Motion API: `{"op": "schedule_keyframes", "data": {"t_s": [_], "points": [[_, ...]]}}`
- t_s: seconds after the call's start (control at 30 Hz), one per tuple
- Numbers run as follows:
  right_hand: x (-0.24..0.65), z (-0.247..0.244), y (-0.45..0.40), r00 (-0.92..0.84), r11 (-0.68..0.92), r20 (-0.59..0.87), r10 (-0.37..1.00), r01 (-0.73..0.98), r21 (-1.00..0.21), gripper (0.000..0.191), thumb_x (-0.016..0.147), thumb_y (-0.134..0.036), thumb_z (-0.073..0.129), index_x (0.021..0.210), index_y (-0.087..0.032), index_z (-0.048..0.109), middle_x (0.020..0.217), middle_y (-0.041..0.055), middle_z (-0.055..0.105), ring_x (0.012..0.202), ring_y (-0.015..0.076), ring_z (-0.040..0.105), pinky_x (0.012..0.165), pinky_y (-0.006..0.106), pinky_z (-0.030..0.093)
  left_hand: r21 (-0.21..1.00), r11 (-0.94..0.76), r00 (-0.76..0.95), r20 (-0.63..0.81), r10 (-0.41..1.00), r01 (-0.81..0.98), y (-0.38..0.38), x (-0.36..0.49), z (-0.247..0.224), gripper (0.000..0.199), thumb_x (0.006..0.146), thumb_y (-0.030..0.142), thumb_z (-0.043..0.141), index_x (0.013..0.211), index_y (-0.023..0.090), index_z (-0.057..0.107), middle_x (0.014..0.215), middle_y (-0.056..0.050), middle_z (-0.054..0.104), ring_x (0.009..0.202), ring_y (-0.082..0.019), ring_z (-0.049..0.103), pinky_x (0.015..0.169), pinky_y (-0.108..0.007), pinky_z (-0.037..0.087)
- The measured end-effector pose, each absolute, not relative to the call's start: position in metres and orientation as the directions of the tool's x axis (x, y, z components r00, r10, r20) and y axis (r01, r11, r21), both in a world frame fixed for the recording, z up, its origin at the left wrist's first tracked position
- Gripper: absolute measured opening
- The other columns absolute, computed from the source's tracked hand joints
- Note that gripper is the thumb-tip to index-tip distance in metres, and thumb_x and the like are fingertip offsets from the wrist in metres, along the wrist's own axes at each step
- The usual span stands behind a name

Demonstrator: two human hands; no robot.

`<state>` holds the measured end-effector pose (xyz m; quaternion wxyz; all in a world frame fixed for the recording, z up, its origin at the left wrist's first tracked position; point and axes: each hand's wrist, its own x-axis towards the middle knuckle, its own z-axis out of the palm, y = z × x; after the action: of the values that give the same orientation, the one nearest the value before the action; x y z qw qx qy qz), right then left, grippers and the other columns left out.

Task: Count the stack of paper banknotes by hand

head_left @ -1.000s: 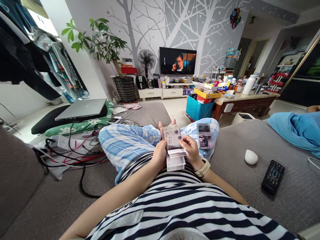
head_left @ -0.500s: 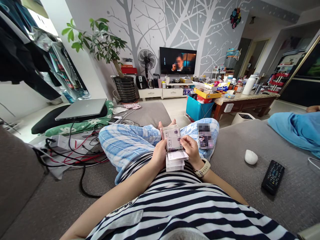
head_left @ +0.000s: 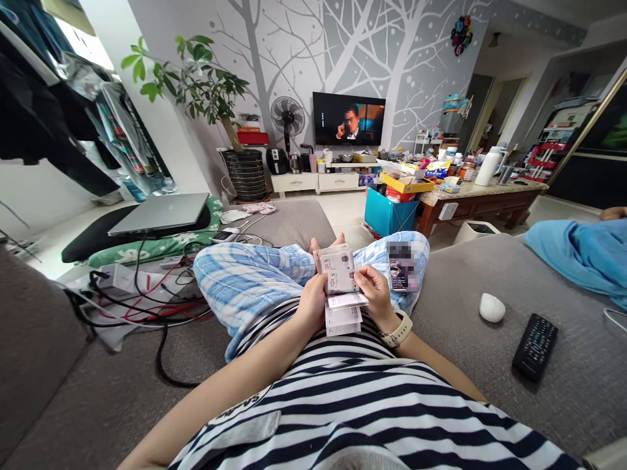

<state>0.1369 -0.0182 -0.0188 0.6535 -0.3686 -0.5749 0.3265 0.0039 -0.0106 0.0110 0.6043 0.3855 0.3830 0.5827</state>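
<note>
Sits cross-legged on a grey woven-fabric sofa point(head_left: 455, 372), dressed in blue-and-white plaid trousers point(head_left: 255, 281) and a dark-and-white striped shirt point(head_left: 337, 411). Stretches both forearms forward and inward, to meet above the lap in front of the shirt. Grips the left edge of a stack of pale pinkish-grey paper banknotes point(head_left: 337, 266) in the left hand point(head_left: 312, 300), with the thumb toward the front face and the other fingers largely hidden. Brings the right hand point(head_left: 376, 292) to the opposite edge, above a wrist banded by a cream-coloured watch point(head_left: 403, 329). Pinches that edge between right thumb and forefinger, with the remaining fingers curled toward the palm. Holds the stack face up between both hands, over the lap. Shows further pale notes point(head_left: 343, 321) stepping down in overlapping layers below the stack, toward the shirt; cannot tell whether these touch the fabric. Has a rectangular smartphone with a lit, partly blurred screen point(head_left: 402, 277) lying on the right knee, near the right hand but apart from it.
</note>
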Motion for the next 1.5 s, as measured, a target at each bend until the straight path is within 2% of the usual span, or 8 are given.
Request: {"op": "schedule_keyframes", "data": {"t_s": [0.5, 0.77, 0.97, 1.2, 1.5], "points": [[0.137, -0.017, -0.02, 0.127, 0.533, 0.526, 0.841, -0.035, -0.845, 0.03, 0.085, -0.044, 0.057, 0.067, -0.021, 0.052, 0.057, -0.0042, 0.04, 0.054, 0.0118, 0.034, 0.053, 0.027, 0.029, 0.909, 0.034, 0.021, -0.028, 0.999, -0.415, -0.006, 0.004, 0.004, 0.014, 0.065, 0.03, 0.066, 0.065, 0.017, 0.066, 0.059, -0.001, 0.064, 0.058, -0.016, 0.053, 0.052, -0.026, 0.041], [0.138, -0.022, -0.017, 0.138, 0.572, 0.564, 0.814, -0.024, -0.82, 0.034, 0.088, -0.046, 0.055, 0.065, -0.021, 0.052, 0.058, -0.0033, 0.044, 0.055, 0.012, 0.039, 0.055, 0.027, 0.033, 0.883, 0.086, 0.077, -0.057, 0.995, -0.462, -0.008, 0.003, 0.005, 0.017, 0.065, 0.031, 0.067, 0.073, 0.016, 0.067, 0.067, -0.004, 0.07, 0.071, -0.024, 0.065, 0.063, -0.031, 0.051], [0.137, -0.025, -0.014, 0.136, 0.593, 0.579, 0.804, -0.102, -0.799, 0.035, 0.092, -0.045, 0.05, 0.068, -0.021, 0.057, 0.055, -0.002, 0.052, 0.053, 0.0119, 0.045, 0.056, 0.027, 0.037, 0.823, 0.114, 0.101, -0.069, 0.992, -0.556, -0.005, 0.006, 0.0, 0.022, 0.065, 0.027, 0.067, 0.082, 0.014, 0.07, 0.071, -0.007, 0.073, 0.082, -0.029, 0.07, 0.074, -0.038, 0.055], [0.138, -0.031, -0.004, 0.265, 0.516, 0.491, 0.83, -0.027, -0.856, 0.033, 0.084, -0.044, 0.062, 0.064, -0.02, 0.049, 0.058, -0.0044, 0.045, 0.055, 0.0109, 0.04, 0.055, 0.026, 0.034, 0.835, 0.107, 0.143, -0.034, 0.989, -0.539, -0.005, 0.006, -0.003, 0.025, 0.06, 0.026, 0.073, 0.083, 0.016, 0.071, 0.072, -0.004, 0.073, 0.078, -0.026, 0.07, 0.072, -0.036, 0.054], [0.139, -0.032, -0.003, 0.24, 0.5, 0.491, 0.838, 0.025, -0.866, 0.034, 0.084, -0.041, 0.06, 0.061, -0.02, 0.047, 0.057, -0.0047, 0.041, 0.056, 0.0111, 0.037, 0.054, 0.026, 0.031, 0.83, 0.112, 0.187, -0.009, 0.982, -0.547, -0.005, 0.005, -0.006, 0.037, 0.055, 0.024, 0.078, 0.09, 0.014, 0.069, 0.078, -0.007, 0.074, 0.081, -0.028, 0.07, 0.074, -0.037, 0.053]]}}
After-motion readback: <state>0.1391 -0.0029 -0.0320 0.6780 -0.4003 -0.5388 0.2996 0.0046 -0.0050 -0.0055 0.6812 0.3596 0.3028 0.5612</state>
